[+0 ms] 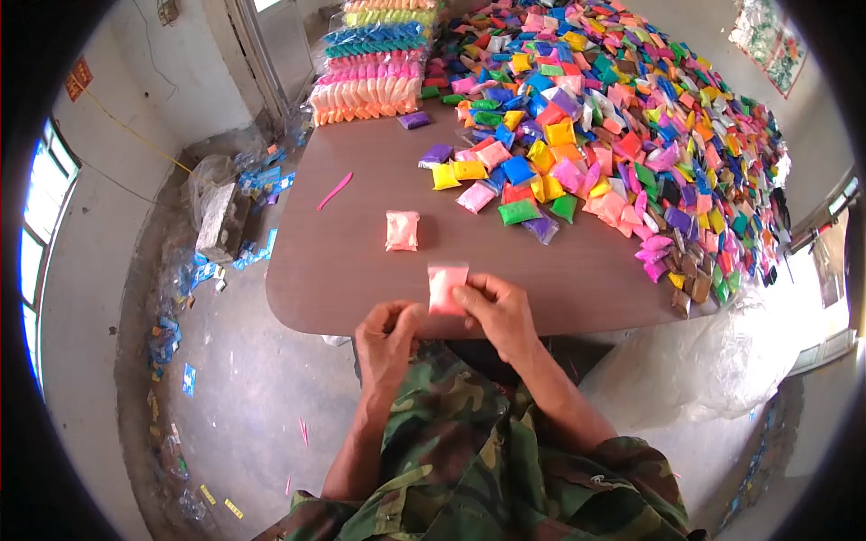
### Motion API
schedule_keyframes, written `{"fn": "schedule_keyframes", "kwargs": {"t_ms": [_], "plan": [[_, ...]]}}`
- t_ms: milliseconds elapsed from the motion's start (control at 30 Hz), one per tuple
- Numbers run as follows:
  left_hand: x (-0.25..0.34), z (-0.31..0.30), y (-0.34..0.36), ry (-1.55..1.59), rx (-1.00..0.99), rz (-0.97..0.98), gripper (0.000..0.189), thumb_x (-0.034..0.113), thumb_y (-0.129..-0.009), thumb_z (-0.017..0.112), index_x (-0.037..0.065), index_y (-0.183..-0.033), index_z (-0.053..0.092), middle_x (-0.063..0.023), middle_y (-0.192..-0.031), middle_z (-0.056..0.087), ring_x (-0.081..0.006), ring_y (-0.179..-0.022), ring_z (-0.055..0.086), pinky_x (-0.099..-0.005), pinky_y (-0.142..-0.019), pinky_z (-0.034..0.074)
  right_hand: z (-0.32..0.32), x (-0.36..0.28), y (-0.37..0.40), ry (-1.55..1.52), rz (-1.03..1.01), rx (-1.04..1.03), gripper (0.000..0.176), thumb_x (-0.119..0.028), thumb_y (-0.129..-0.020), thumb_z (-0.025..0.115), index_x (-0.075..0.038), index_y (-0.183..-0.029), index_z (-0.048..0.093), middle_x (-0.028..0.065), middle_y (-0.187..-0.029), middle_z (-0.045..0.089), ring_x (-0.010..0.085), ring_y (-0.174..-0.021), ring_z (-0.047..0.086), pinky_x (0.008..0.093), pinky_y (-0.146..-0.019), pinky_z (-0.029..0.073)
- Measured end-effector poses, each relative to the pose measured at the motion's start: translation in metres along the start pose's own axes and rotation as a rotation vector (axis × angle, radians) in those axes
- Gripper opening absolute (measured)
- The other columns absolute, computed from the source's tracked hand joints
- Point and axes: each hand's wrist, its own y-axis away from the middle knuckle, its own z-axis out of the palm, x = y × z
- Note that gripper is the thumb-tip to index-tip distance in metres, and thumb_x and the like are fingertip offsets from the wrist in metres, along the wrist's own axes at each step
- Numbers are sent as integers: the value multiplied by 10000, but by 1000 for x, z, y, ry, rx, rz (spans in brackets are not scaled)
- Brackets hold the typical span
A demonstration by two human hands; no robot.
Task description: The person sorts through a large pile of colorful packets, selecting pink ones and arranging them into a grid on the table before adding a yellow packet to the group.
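My right hand [498, 311] pinches a small pale-pink packet [446, 287] between thumb and fingers, above the table's near edge. The packet looks soft, with a clear strip along its top. Left of it, my left hand [388, 335] is closed, its fingers curled in with the thumb against them. Whatever it may hold is hidden. Another pale-pink packet [402, 231] lies flat on the brown table [343, 279], just beyond my hands. Farther back to the left lies a thin, curved pink plastic tool [335, 191].
A large heap of colourful packets [595, 117] covers the table's right and back. Rows of bagged packets [372, 68] are stacked at the back left, near a lone purple packet [414, 120]. Clear plastic sheeting [695, 361] hangs at the right. A concrete block [223, 224] and litter lie on the floor.
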Motion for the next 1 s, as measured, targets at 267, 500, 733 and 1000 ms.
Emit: {"fn": "schedule_keyframes", "kwargs": {"t_ms": [267, 500, 733, 1000], "plan": [[-12, -32, -29, -101, 175, 92, 221, 202, -1025, 669, -16, -1014, 701, -26, -731, 636, -78, -609, 578, -235, -532, 486, -4, 3, -92, 360, -167, 183, 460, -264, -882, 789, 23, -1210, 641, 142, -891, 764, 194, -795, 738, 328, -660, 560], [-29, -36, -33, -382, 166, 247, 188, 168, -1003, 677, -12, -1038, 716, -28, -752, 661, -84, -634, 607, -250, -551, 504, 15, 4, -119, 740, -272, 238, 351, -324, -877, 771, -46, -1078, 697, 132, -898, 777, 294, -849, 756, 437, -777, 565], [-28, -33, -32, -384, 199, 259, 170, 147, -994, 664, -10, -1032, 716, -27, -758, 665, -83, -640, 606, -256, -558, 506, 23, 5, -117, 757, -292, 268, 285, -360, -885, 769, -109, -1016, 736, 110, -892, 774, 291, -844, 752, 428, -747, 570], [-23, -30, -29, -324, 189, 223, 116, 100, -981, 669, -8, -997, 709, -32, -720, 647, -79, -610, 598, -246, -546, 488, 2, 13, -101, 624, -462, 344, 272, -295, -914, 729, -51, -1034, 714, 137, -881, 739, 333, -833, 724, 447, -734, 562]]}}
